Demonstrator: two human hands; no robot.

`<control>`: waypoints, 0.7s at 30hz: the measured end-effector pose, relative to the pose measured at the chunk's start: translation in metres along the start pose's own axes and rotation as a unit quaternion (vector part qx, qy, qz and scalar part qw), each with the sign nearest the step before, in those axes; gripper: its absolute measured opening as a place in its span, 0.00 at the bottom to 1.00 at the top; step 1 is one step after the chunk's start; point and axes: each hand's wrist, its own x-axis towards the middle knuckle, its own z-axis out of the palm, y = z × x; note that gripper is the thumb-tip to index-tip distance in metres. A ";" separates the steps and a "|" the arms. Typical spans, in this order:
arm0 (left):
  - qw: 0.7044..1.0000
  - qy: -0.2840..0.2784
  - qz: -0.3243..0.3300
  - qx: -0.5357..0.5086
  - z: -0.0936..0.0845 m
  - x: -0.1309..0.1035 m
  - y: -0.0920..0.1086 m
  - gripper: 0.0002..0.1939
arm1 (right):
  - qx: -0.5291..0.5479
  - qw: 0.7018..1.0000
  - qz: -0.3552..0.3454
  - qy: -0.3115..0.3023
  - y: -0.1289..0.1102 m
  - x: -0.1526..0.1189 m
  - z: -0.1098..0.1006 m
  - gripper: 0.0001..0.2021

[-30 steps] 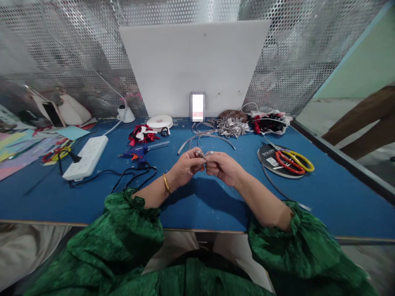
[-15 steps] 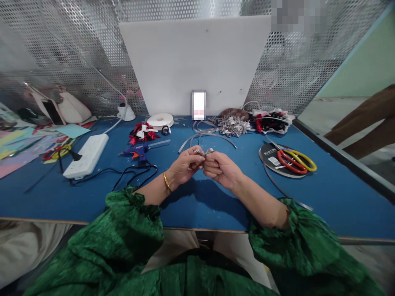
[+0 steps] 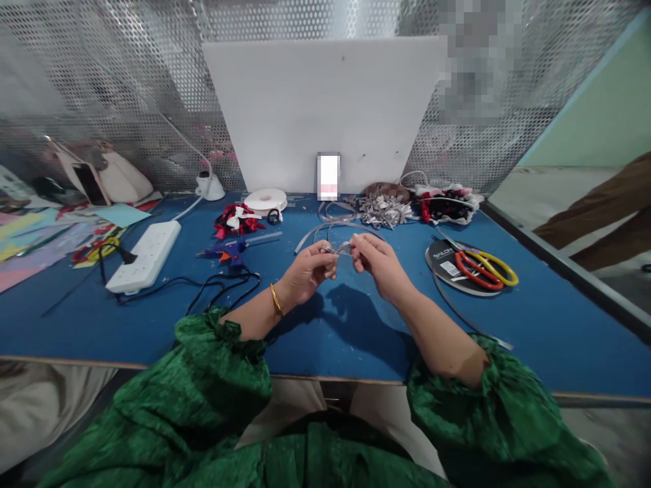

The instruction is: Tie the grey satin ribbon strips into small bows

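Note:
Between my two hands is a short piece of grey ribbon (image 3: 344, 248), raised over the blue table. My left hand (image 3: 309, 271), with a gold bangle at the wrist, pinches its left part between thumb and fingers. The right end is pinched in the fingertips of my right hand (image 3: 375, 263). My fingers cover much of the ribbon, so its exact folds cannot be made out. Behind the hands lie loose curls of grey ribbon (image 3: 307, 237) and a heap of small grey ribbon bows (image 3: 386, 209).
A blue glue gun (image 3: 230, 252) with its black cord and a white power strip (image 3: 147, 254) lie left. On the right, scissors (image 3: 483, 268) rest on a black ribbon spool (image 3: 441, 261). Red, black and white bows (image 3: 239, 220), a white ribbon roll (image 3: 265, 201) and a phone (image 3: 328, 176) stand behind.
My right hand has drawn slightly away to the right and its fist has loosened to a fingertip pinch, so ribbon shows in the gap. My left hand stays nearly in place.

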 end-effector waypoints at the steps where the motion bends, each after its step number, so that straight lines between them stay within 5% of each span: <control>1: 1.000 -0.001 0.000 -0.003 -0.001 0.001 0.000 0.12 | -0.013 1.000 -0.011 0.007 -0.001 0.000 0.000 0.16; 8: 1.000 -0.015 -0.009 0.019 -0.004 0.002 0.001 0.13 | -0.002 0.999 0.009 -0.047 0.004 0.000 -0.002 0.12; 16: 0.996 0.034 0.031 0.074 -0.005 0.005 -0.004 0.15 | -0.029 0.988 0.040 -0.144 0.003 0.000 -0.007 0.10; 21: 0.995 -0.018 -0.004 0.098 -0.008 0.005 -0.004 0.11 | -0.067 0.989 0.029 -0.131 0.006 0.002 -0.008 0.17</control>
